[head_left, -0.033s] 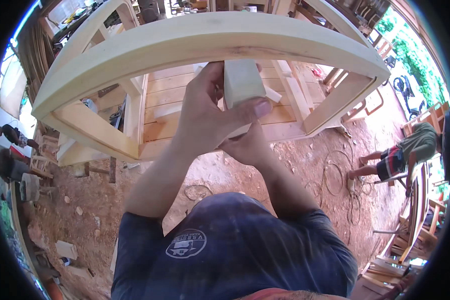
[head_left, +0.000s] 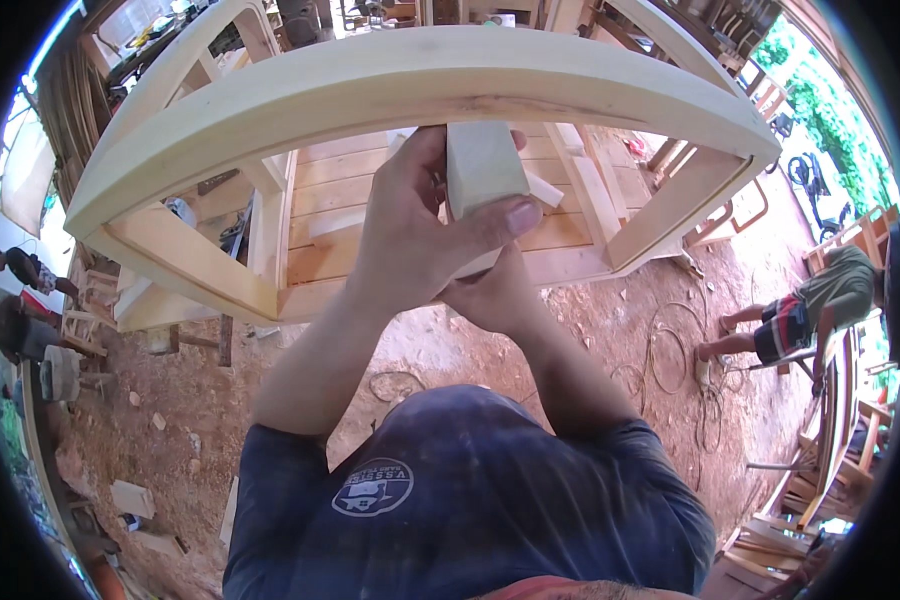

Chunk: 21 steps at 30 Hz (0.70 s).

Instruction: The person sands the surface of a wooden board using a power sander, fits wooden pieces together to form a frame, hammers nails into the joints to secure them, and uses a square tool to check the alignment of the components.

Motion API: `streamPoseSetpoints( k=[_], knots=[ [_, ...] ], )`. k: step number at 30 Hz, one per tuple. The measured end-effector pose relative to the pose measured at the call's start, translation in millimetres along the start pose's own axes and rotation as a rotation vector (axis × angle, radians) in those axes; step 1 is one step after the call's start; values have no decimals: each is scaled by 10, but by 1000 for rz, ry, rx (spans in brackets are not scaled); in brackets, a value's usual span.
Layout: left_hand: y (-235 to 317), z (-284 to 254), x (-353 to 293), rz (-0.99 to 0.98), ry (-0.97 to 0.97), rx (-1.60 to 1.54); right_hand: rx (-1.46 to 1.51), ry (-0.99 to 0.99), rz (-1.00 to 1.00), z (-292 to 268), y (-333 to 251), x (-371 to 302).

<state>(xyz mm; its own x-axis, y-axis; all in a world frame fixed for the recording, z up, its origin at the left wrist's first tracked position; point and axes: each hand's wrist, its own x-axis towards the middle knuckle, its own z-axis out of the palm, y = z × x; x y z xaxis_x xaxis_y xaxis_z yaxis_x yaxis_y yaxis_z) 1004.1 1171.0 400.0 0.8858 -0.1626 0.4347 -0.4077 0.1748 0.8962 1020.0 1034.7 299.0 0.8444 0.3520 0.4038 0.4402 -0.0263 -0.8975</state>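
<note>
A pale wooden block [head_left: 486,165] stands between my hands, just under the curved top rail [head_left: 410,80] of a wooden frame. My left hand [head_left: 410,225] is closed round the block, its thumb across the near face and its fingers behind. Lower down, my right hand [head_left: 495,295] is closed at the block's bottom end, its fingers largely hidden by the left hand and the block. The block's upper end is close to the rail's underside; whether they touch I cannot tell.
Inside the frame lies a slatted wooden panel [head_left: 335,185] with loose strips on it. Cables [head_left: 670,345] coil on the dirt floor at right, near a person [head_left: 820,310] bending over. At left, another person [head_left: 20,330] is beside stools. Timber [head_left: 820,480] is stacked at lower right.
The wooden block has shifted very slightly downward and left in my hands. Both hands keep the same grip, and the frame stays where it was.
</note>
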Motion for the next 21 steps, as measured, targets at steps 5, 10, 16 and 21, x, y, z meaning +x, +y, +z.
streamPoseSetpoints(
  k=[5,10,16,21],
  knots=[
    [-17,72,18,70,27,-30,37,-33,9,-37,-69,-27],
    [-44,116,29,91,34,-77,105,-21,43,-51,3,-66],
    [-107,78,34,138,99,-45,113,65,14,27,29,-98],
    [215,24,-86,45,-126,-91,-14,-15,-35,-1,54,-181]
  ],
)
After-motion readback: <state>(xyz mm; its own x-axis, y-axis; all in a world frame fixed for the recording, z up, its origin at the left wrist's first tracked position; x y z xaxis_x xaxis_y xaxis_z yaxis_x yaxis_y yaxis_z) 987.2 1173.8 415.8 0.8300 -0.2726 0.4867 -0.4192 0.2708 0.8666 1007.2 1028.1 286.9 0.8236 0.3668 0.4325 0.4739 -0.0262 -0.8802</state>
